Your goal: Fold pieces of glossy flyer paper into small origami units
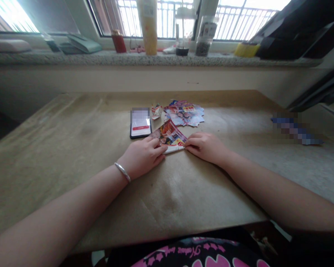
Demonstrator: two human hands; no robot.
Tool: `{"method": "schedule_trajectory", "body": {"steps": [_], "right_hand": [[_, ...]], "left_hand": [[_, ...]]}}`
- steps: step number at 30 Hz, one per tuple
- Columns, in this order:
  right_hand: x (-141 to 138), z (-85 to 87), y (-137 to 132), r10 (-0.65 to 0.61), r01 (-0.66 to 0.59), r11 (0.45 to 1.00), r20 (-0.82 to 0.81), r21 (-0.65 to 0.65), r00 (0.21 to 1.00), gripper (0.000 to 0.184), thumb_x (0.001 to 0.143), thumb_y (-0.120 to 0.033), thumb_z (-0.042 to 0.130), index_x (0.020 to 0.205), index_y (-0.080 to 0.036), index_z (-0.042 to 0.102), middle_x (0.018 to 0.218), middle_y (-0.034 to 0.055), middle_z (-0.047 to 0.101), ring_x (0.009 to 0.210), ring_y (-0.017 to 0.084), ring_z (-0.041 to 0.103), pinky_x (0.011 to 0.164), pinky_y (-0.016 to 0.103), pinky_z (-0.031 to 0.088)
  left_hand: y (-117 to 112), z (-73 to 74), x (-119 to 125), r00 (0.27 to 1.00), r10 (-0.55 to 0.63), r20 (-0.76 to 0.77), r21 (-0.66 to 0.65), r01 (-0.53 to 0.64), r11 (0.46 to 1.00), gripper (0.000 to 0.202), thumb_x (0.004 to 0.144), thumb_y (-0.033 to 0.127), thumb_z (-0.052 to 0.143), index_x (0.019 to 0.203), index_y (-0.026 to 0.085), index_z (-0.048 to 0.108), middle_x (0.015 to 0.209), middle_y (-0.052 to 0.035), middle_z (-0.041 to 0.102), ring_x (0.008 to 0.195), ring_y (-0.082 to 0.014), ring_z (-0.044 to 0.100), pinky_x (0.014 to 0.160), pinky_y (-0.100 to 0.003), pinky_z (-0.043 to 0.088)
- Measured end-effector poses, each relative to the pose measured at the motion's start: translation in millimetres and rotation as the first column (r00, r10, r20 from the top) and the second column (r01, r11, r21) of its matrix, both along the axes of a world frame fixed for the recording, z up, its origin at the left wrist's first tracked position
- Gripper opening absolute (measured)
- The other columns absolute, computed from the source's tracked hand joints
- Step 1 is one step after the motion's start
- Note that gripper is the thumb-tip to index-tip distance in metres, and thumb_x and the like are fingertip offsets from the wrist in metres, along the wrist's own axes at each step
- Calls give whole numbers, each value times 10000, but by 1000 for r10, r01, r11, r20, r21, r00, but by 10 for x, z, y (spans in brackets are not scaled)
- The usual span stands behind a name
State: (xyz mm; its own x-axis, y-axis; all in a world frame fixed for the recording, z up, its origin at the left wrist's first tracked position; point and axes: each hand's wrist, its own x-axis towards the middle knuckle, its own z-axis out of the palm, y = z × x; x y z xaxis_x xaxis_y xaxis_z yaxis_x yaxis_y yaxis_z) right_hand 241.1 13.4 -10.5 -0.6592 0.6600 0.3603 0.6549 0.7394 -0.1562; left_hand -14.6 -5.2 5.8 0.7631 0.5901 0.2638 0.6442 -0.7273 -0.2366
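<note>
A colourful printed paper sheet (168,132) lies on the table between my hands, its near edge folded over into a white strip. My left hand (144,155), with a silver bangle at the wrist, presses the left end of that fold, fingers closed on it. At the right end, my right hand (204,145) pinches the paper's corner between thumb and fingers. Just beyond the sheet is a loose pile of similar printed papers (185,113). A small folded paper piece (156,111) sits beside the pile, and a phone (140,124) with a lit screen lies left of it.
The tan tabletop (100,159) reaches to the wall below the window. A blurred bluish strip (296,131) lies at the far right. On the stone sill (86,58) stand a yellow bottle (149,27), a red container (118,42), clear containers (206,37) and a yellow roll (246,49).
</note>
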Motion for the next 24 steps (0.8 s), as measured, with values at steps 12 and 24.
{"method": "schedule_trajectory", "body": {"steps": [12, 24], "right_hand": [[2, 15, 13, 47, -47, 999, -22, -11, 999, 193, 878, -218, 532, 864, -191, 723, 867, 67, 670, 794, 162, 604, 747, 288, 480], [29, -25, 41, 54, -57, 997, -51, -55, 997, 207, 892, -236, 531, 880, -181, 730, 864, 74, 667, 791, 159, 604, 736, 286, 483]], "left_hand": [[4, -25, 60, 992, -98, 78, -42, 102, 994, 250, 908, 254, 472, 1033, 133, 652, 985, -116, 634, 982, -236, 556, 883, -387, 482], [7, -52, 58, 993, -96, 75, -66, 101, 993, 286, 932, 269, 435, 1124, 156, 614, 990, -100, 614, 921, -207, 549, 828, -339, 481]]}}
